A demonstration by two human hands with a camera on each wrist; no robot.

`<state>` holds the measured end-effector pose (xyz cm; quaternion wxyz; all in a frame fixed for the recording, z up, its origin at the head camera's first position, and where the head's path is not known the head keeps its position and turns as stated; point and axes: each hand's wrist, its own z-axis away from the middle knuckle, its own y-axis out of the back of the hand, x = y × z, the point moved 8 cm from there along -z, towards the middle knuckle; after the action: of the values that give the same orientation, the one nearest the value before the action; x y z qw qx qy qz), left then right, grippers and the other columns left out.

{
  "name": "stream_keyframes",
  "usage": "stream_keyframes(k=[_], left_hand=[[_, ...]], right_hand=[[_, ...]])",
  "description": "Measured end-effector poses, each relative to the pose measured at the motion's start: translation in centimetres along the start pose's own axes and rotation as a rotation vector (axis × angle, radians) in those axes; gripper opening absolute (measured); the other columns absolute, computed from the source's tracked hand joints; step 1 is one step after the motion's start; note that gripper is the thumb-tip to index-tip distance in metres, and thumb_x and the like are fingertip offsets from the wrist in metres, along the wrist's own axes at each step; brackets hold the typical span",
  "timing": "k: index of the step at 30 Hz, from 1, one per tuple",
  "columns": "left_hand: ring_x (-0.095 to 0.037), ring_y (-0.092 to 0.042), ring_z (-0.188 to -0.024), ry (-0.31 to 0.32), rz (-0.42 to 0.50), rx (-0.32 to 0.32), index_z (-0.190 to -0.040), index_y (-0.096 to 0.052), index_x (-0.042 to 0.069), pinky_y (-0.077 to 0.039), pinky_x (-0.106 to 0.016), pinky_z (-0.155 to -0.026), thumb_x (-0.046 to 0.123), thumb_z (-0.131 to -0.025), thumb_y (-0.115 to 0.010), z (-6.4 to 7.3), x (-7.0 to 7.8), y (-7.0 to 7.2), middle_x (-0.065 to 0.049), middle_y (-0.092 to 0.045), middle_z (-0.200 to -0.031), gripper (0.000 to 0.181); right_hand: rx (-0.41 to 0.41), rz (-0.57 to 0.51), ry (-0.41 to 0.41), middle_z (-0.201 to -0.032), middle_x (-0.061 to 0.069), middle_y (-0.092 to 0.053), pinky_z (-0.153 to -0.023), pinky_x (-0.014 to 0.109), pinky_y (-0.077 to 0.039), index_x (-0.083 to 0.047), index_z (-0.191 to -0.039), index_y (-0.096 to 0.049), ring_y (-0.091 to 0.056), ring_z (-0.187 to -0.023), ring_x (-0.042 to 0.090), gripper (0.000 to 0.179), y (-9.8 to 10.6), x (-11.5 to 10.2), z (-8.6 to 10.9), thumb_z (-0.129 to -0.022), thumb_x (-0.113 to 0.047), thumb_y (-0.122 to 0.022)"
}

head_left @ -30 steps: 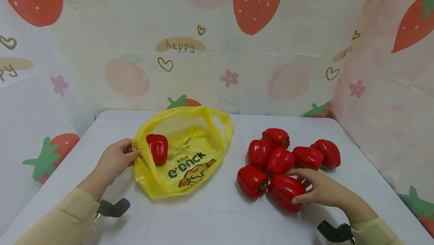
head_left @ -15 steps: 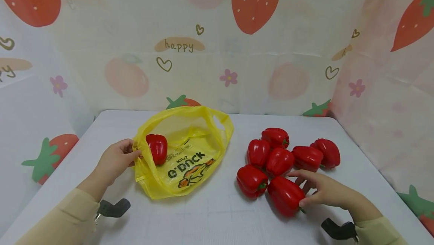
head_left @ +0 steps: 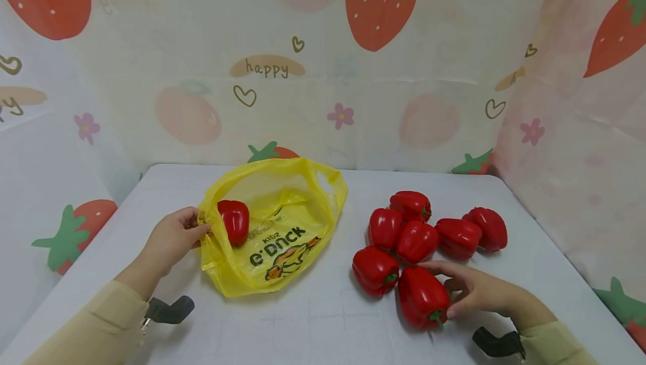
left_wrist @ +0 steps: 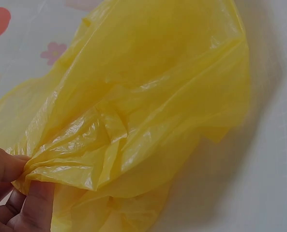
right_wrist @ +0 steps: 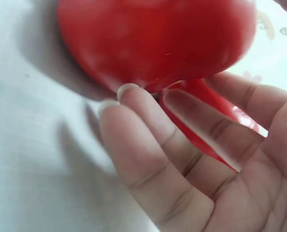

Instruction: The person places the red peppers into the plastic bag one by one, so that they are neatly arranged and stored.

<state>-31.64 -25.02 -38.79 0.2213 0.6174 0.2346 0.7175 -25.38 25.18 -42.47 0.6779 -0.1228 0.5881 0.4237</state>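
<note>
In the head view my left hand (head_left: 174,239) pinches the left rim of a yellow plastic bag (head_left: 282,247); the left wrist view shows the film bunched between thumb and fingers (left_wrist: 37,205). The bag lies on its side, mouth facing me, with one red bell pepper (head_left: 235,222) inside. My right hand (head_left: 481,292) holds another bell pepper (head_left: 423,297) on the table, thumb at its right side and index finger at its far end. That pepper's green stem points toward me. The right wrist view shows my fingertips (right_wrist: 133,104) against or close to its underside.
Several more red bell peppers sit behind the held one, among them a near-left pepper (head_left: 375,271) beside it and a far-right pepper (head_left: 487,229). They rest on a white table (head_left: 313,337). A fruit-patterned cloth (head_left: 373,84) rises at the back and sides.
The pepper at my right hand has turned so its stem now faces me, and its near end has shifted toward me. The left hand and bag have stayed put.
</note>
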Motion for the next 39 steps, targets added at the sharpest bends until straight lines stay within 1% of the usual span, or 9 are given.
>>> stream_keyframes(k=[4,8,11,14,16,22,28,34,39], left_hand=[[-0.023,-0.053,-0.092,0.006,0.000,-0.002,-0.115,-0.050,0.004,-0.052,-0.033,-0.081,0.026,-0.091,-0.056,0.1,0.1,0.0,-0.014,-0.053,-0.108,0.033],[-0.023,-0.053,-0.092,0.005,-0.001,-0.004,-0.115,-0.050,0.004,-0.052,-0.033,-0.081,0.025,-0.091,-0.055,0.2,0.2,0.0,-0.014,-0.053,-0.108,0.033],[-0.023,-0.053,-0.092,0.004,-0.001,-0.006,-0.116,-0.050,0.004,-0.052,-0.032,-0.081,0.025,-0.091,-0.055,0.2,0.2,0.0,-0.014,-0.053,-0.108,0.033],[-0.023,-0.052,-0.092,0.002,0.000,-0.006,-0.116,-0.050,0.004,-0.052,-0.032,-0.081,0.025,-0.091,-0.055,0.1,0.2,0.0,-0.014,-0.052,-0.107,0.033],[-0.023,-0.052,-0.092,0.001,0.001,-0.007,-0.115,-0.050,0.004,-0.053,-0.032,-0.081,0.025,-0.091,-0.055,0.1,0.2,0.0,-0.014,-0.052,-0.107,0.033],[-0.023,-0.053,-0.092,0.009,0.003,-0.006,-0.115,-0.050,0.004,-0.052,-0.033,-0.081,0.025,-0.091,-0.056,-0.1,0.1,-0.1,-0.015,-0.052,-0.107,0.033],[-0.023,-0.053,-0.092,0.008,-0.004,-0.006,-0.114,-0.050,0.004,-0.052,-0.034,-0.081,0.025,-0.091,-0.056,0.0,0.1,-0.2,-0.014,-0.053,-0.107,0.032],[-0.023,-0.052,-0.092,0.010,-0.004,-0.006,-0.114,-0.050,0.004,-0.052,-0.033,-0.081,0.025,-0.091,-0.055,0.0,0.0,-0.2,-0.014,-0.053,-0.107,0.032],[-0.023,-0.052,-0.092,0.002,-0.004,-0.009,-0.114,-0.050,0.004,-0.053,-0.033,-0.081,0.025,-0.092,-0.055,0.0,0.0,-0.3,-0.014,-0.053,-0.107,0.031]], right_hand=[[-0.017,-0.032,-0.002,-0.141,0.025,-0.024,-0.081,0.040,-0.052,-0.013,-0.142,-0.027,-0.044,-0.115,0.034,0.075,-0.2,0.6,-0.2,-0.079,-0.014,-0.067],[-0.043,-0.042,0.026,-0.143,0.026,-0.019,-0.085,0.040,-0.050,-0.012,-0.144,-0.022,-0.042,-0.117,0.033,0.078,-0.3,0.8,-0.5,-0.080,-0.014,-0.065],[-0.067,-0.050,0.057,-0.144,0.025,-0.016,-0.088,0.039,-0.048,-0.011,-0.145,-0.019,-0.042,-0.119,0.030,0.078,-0.5,0.9,-0.7,-0.081,-0.014,-0.063],[-0.081,-0.070,0.074,-0.145,0.024,-0.016,-0.090,0.038,-0.047,-0.011,-0.145,-0.018,-0.042,-0.120,0.021,0.077,-0.7,1.0,-0.8,-0.082,-0.014,-0.062],[-0.086,-0.089,0.077,-0.145,0.024,-0.015,-0.091,0.038,-0.046,-0.011,-0.145,-0.018,-0.042,-0.120,0.021,0.076,-0.8,1.0,-0.9,-0.082,-0.014,-0.061],[-0.057,-0.112,0.051,-0.144,0.024,-0.018,-0.090,0.041,-0.047,-0.011,-0.144,-0.020,-0.041,-0.118,0.033,0.074,-0.9,1.4,-0.9,-0.082,-0.014,-0.061],[-0.027,-0.134,0.031,-0.143,0.023,-0.021,-0.090,0.040,-0.047,-0.012,-0.144,-0.023,-0.039,-0.121,0.032,0.073,-0.9,1.5,-1.1,-0.082,-0.013,-0.062],[-0.009,-0.128,0.034,-0.142,0.021,-0.025,-0.090,0.038,-0.048,-0.011,-0.143,-0.025,-0.035,-0.124,0.029,0.072,-1.0,1.4,-1.3,-0.082,-0.012,-0.063],[0.011,-0.112,0.024,-0.141,0.021,-0.028,-0.089,0.038,-0.048,-0.011,-0.142,-0.027,-0.035,-0.123,0.031,0.072,-1.0,1.3,-1.2,-0.080,-0.012,-0.064]])
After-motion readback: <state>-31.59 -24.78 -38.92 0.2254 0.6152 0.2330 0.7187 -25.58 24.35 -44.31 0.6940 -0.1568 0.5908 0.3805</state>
